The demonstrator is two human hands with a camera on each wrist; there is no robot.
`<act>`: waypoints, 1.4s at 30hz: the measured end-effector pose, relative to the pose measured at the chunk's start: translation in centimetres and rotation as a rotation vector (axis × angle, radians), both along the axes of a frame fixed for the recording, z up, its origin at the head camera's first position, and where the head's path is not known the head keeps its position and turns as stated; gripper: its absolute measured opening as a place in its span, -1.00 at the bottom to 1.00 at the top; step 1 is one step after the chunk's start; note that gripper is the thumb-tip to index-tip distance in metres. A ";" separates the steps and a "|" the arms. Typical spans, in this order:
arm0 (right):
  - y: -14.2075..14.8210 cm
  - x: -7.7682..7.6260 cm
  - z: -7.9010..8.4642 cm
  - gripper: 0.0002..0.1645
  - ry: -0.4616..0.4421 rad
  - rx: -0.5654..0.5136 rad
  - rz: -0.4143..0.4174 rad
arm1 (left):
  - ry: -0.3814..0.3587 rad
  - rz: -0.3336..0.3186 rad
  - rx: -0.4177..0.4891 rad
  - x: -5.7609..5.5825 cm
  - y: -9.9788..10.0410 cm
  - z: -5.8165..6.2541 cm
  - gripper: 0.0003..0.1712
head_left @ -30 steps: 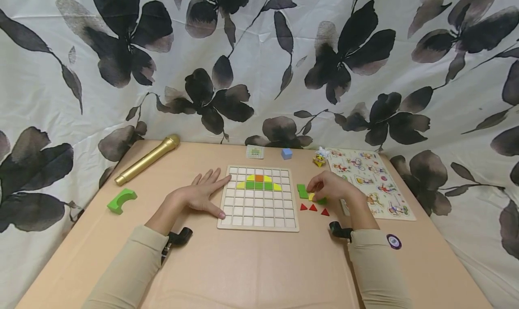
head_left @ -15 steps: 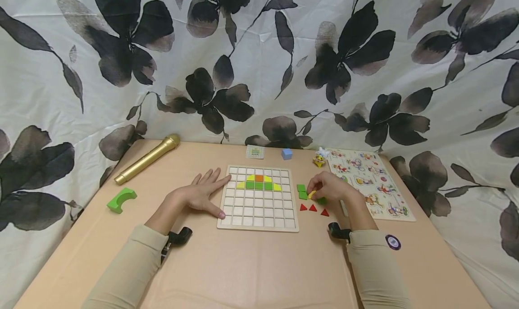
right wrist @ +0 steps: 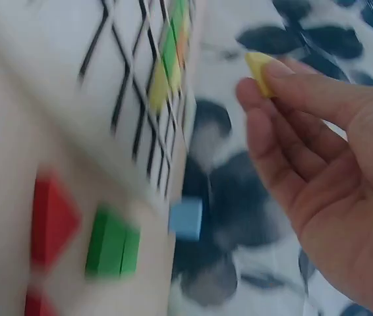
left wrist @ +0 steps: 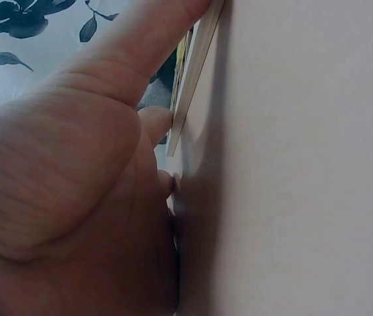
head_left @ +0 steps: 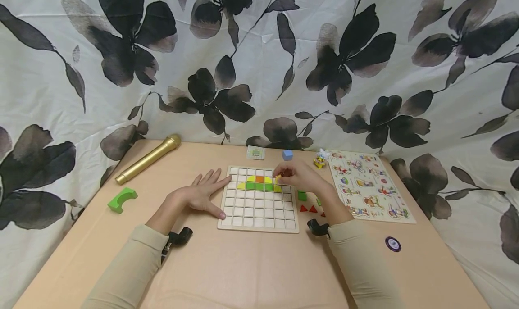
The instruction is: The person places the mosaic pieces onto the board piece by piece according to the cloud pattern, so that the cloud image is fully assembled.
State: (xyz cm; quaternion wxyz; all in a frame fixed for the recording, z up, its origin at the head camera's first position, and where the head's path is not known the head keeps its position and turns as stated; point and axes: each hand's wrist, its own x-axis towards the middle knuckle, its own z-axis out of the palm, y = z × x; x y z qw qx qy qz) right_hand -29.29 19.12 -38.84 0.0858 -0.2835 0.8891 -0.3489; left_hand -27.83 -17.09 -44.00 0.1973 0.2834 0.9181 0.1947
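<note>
A white grid board (head_left: 258,210) lies in the middle of the table. On its upper rows sit green squares (head_left: 260,186), an orange square (head_left: 259,179) and yellow pieces (head_left: 241,186) in a stepped shape. My left hand (head_left: 198,198) rests with fingers spread at the board's left edge; in the left wrist view its thumb is at the board's side. My right hand (head_left: 302,177) is over the board's upper right. Between thumb and fingers it pinches a small yellow piece (right wrist: 260,71), seen raised in the right wrist view.
Green squares (head_left: 302,196) and red triangles (head_left: 312,209) lie right of the board. Behind it are a small patterned card (head_left: 256,152), a blue cube (head_left: 287,155) and a small figure (head_left: 319,161). A picture board (head_left: 366,189), gold microphone (head_left: 147,160), green arch block (head_left: 121,200) and round disc (head_left: 393,244) lie around.
My right hand has picked up the yellow piece from beside the green squares and moved it left over the board. The left hand has stayed in place.
</note>
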 end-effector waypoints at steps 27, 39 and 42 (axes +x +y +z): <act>-11.2 -1.0 -2.4 -0.77 0.051 0.253 0.188 | -0.009 -0.012 -0.009 -0.1 -0.1 0.2 0.49; -11.2 -0.1 -2.0 -0.75 0.159 0.302 0.204 | -0.011 -0.001 -0.001 0.0 -0.1 0.0 0.50; -10.1 0.4 -1.2 -0.69 0.165 0.233 0.166 | -0.007 0.002 -0.008 0.0 -0.1 0.0 0.50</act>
